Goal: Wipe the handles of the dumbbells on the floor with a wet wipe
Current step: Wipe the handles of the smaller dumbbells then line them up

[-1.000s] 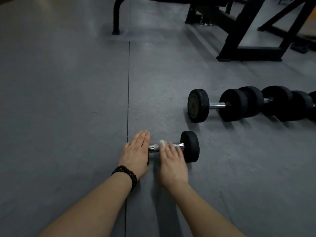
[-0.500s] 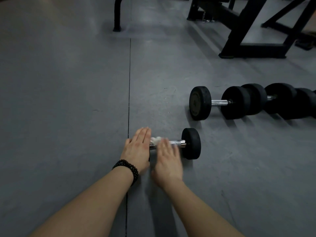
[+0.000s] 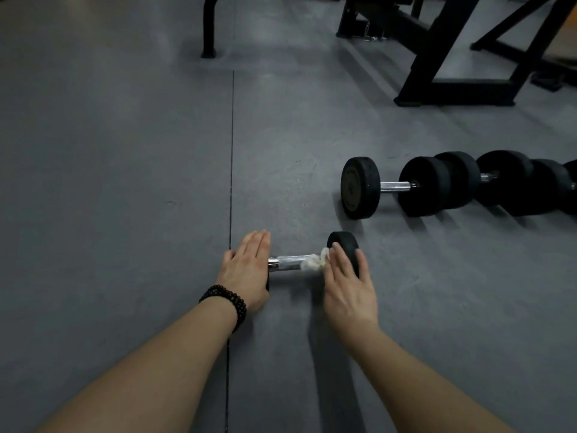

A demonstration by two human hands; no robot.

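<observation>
A grey floor (image 3: pixel 109 182) filled the view, split by a thin dark seam (image 3: pixel 231 151) that ran from the far side toward the person. Just right of that seam the left hand (image 3: pixel 246 270) lay flat, fingers straight and together, covering the left end of a small dumbbell (image 3: pixel 343 245) — it pressed on that end and gripped nothing. A black bead bracelet (image 3: pixel 226 303) circled the left wrist. The dumbbell's chrome handle (image 3: pixel 287 262) ran rightward from under that hand, bare and shiny along most of its length. At the handle's right end sat a crumpled white wet wipe (image 3: pixel 312 260), touching the metal just beside the black right-hand weight. The right hand (image 3: pixel 348 284) held the wipe against the handle, its fingers extended over the wipe and the weight; whether the thumb pinched the wipe from below could not be told, since the hand hid it. Farther back and to the right lay a row of larger dumbbells (image 3: pixel 437 185) end to end — well apart from the small one. Beyond them stood the black steel frame (image 3: pixel 437 57) of gym equipment, and a single black leg (image 3: pixel 209 26) rose at the top centre.
</observation>
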